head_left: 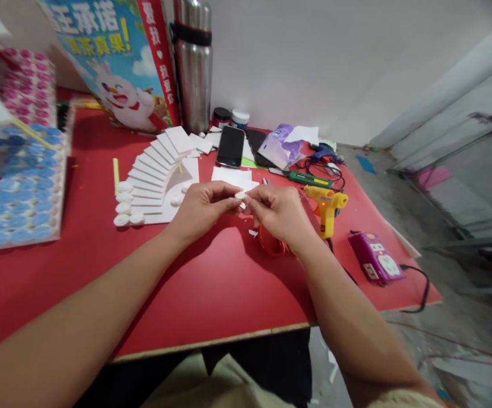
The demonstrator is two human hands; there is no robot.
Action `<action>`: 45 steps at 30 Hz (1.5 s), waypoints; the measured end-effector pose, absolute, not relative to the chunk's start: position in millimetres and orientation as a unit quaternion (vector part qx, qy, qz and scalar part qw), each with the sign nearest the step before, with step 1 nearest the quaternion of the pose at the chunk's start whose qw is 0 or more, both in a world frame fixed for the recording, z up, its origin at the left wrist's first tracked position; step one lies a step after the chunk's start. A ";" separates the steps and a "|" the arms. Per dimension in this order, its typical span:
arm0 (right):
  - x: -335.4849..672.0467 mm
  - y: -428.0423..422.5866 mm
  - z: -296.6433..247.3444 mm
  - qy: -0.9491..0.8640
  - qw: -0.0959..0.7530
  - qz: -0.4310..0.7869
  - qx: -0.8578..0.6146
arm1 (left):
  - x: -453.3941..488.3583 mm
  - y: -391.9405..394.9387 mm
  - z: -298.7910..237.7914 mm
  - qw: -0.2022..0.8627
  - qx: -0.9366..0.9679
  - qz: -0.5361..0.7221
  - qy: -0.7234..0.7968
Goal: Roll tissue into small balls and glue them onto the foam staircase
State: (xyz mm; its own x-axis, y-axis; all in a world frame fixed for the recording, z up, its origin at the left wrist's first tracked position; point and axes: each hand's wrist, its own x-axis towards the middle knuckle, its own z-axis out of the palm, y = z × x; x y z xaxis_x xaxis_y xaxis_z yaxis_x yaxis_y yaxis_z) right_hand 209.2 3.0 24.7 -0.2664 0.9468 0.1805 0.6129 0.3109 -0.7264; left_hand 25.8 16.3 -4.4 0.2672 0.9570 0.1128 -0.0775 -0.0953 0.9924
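Between the fingertips of both hands is a small white round piece (241, 196), held above the red table. My left hand (205, 205) pinches it from the left side. From the right, my right hand (276, 208) pinches it too, fingers closed. Left of the hands stands a white fan-shaped stair model (156, 170) on a white base. Several white discs (123, 204) sit at its outer end. Scissors with orange handles (271, 243) lie under my right hand, partly hidden. Small white scraps (252, 232) are on the table below the fingers.
A yellow glue gun (326, 207) stands right of my right hand, with a purple power strip (375, 258) beyond. Behind lie a phone (231, 147) and a green-handled tool (309, 179). A steel flask (193, 73) stands at the back; a blue-dotted panel (27, 192) is left.
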 end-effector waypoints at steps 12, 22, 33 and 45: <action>214.2 4.1 24.6 -0.757 0.297 0.264 -0.519 | 23.9 16.6 -2.7 0.514 0.592 0.472 0.402; 212.9 9.1 18.2 -0.743 0.306 0.256 -0.538 | 27.2 16.1 -4.6 0.557 0.577 0.451 0.392; 216.4 13.0 16.2 -0.735 0.346 0.271 -0.516 | 25.8 18.7 -7.0 0.624 0.521 0.447 0.373; 225.8 12.8 33.5 -0.655 0.338 0.416 -0.532 | 24.8 18.6 -5.1 0.633 0.523 0.446 0.357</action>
State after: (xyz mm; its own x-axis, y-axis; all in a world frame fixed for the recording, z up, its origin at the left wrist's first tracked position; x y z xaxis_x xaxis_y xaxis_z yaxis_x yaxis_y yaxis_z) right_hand 225.8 12.8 33.5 -0.2056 0.9786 0.0000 0.4162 0.0874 -0.9051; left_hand 24.8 18.6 -5.1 0.3481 0.9374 0.0149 -0.1911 0.0554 0.9800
